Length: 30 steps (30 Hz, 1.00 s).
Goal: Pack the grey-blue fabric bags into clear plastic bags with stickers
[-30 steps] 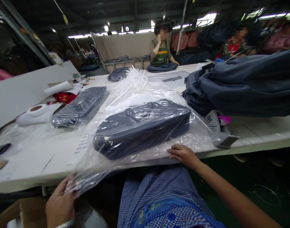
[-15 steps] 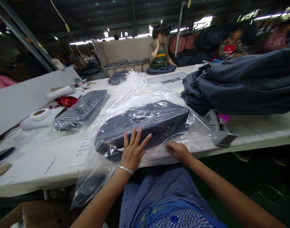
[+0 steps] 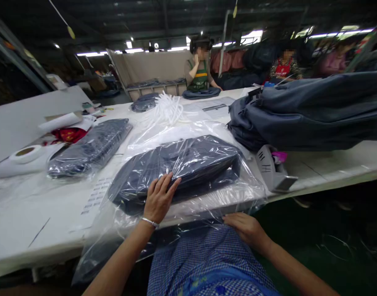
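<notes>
A dark navy fabric bag point(image 3: 188, 158) lies inside a large clear plastic bag point(image 3: 250, 185) at the front of the white table. My left hand point(image 3: 159, 199), wearing a silver bracelet, rests open with its palm down on the plastic over the near side of the fabric bag. At the table's front edge, my right hand point(image 3: 245, 228) is closed on the loose near edge of the plastic bag, its fingertips pinching the film. Loose plastic also hangs over the table edge at the lower left.
A heap of navy bags point(image 3: 305, 111) covers the right side. Nearby stands a grey holder point(image 3: 270, 168) with something pink inside. Left are a wrapped navy bag point(image 3: 89, 148), a white roll point(image 3: 26, 154) and a label sheet point(image 3: 97, 195). White cords point(image 3: 169, 109) lie behind; co-workers sit beyond.
My right hand has drawn the plastic's near edge toward my body, past the table edge. My left hand stays on the bag, its fingers closer together. The view has shifted slightly right.
</notes>
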### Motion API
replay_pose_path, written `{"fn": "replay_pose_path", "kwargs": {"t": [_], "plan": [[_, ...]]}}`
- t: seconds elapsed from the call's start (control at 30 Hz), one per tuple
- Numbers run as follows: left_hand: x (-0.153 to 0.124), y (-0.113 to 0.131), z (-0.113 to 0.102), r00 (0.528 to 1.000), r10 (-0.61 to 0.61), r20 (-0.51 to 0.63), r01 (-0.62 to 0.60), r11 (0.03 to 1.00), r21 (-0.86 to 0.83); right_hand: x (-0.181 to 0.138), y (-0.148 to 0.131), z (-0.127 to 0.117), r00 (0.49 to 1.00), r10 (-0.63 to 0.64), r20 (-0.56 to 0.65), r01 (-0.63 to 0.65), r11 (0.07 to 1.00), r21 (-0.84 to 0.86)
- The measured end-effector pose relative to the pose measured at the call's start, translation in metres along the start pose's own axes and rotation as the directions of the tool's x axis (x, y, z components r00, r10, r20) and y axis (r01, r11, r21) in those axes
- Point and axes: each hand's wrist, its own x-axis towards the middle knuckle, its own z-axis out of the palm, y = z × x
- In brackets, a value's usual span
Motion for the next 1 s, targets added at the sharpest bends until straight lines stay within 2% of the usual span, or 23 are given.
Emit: {"fn": "replay_pose_path", "kwargs": {"t": [0.1,0.17,0.27,0.33,0.43,0.5,0.6,0.67,0.77,0.87,0.93,1.0], "plan": [[-0.004,0.000,-0.018,0.999,0.025,-0.047,-0.027,0.998,-0.058,0.023,-0.031,-0.016,0.974,-0.224,0.043,0.228,0.967,-0.112],[0.002,-0.007,-0.034,0.996,-0.001,-0.085,-0.005,0.997,-0.071,0.052,-0.053,-0.037,0.933,-0.360,-0.006,0.353,0.919,-0.177],[0.018,-0.029,-0.055,0.993,-0.038,-0.115,0.035,0.999,-0.027,0.112,-0.064,-0.070,0.877,-0.473,-0.084,0.423,0.843,-0.332],[0.024,-0.048,-0.061,0.999,-0.009,-0.034,0.009,1.000,0.015,0.152,-0.052,-0.086,0.911,-0.412,-0.004,0.362,0.806,-0.469],[0.011,-0.073,-0.058,0.990,-0.016,0.140,0.008,0.998,0.056,0.184,-0.017,-0.093,0.976,-0.182,0.119,0.216,0.746,-0.630],[-0.013,-0.077,-0.052,0.987,-0.081,0.141,0.071,0.994,0.079,0.177,0.005,-0.087,0.987,-0.098,0.128,0.159,0.718,-0.678],[-0.052,-0.058,-0.043,0.977,-0.203,-0.064,0.209,0.972,0.104,0.138,0.019,-0.068,0.985,-0.141,0.104,0.174,0.720,-0.672],[-0.069,-0.037,-0.036,0.978,-0.169,-0.123,0.181,0.979,0.090,0.111,0.023,-0.054,0.974,-0.186,0.130,0.226,0.729,-0.647],[-0.077,-0.015,-0.025,0.992,-0.083,-0.092,0.089,0.994,0.060,0.094,0.034,-0.042,0.974,-0.203,0.103,0.219,0.706,-0.674],[-0.077,-0.019,-0.013,0.992,-0.071,-0.102,0.080,0.993,0.085,0.099,0.051,-0.051,0.972,-0.235,-0.006,0.161,0.683,-0.712],[-0.079,-0.029,-0.011,0.994,-0.020,-0.111,0.029,0.996,0.080,0.104,0.054,-0.067,0.956,-0.289,-0.043,0.186,0.714,-0.675],[-0.082,-0.039,-0.015,0.993,0.017,-0.118,-0.013,0.999,0.036,0.105,0.046,-0.086,0.945,-0.314,-0.091,0.191,0.757,-0.624]]}}
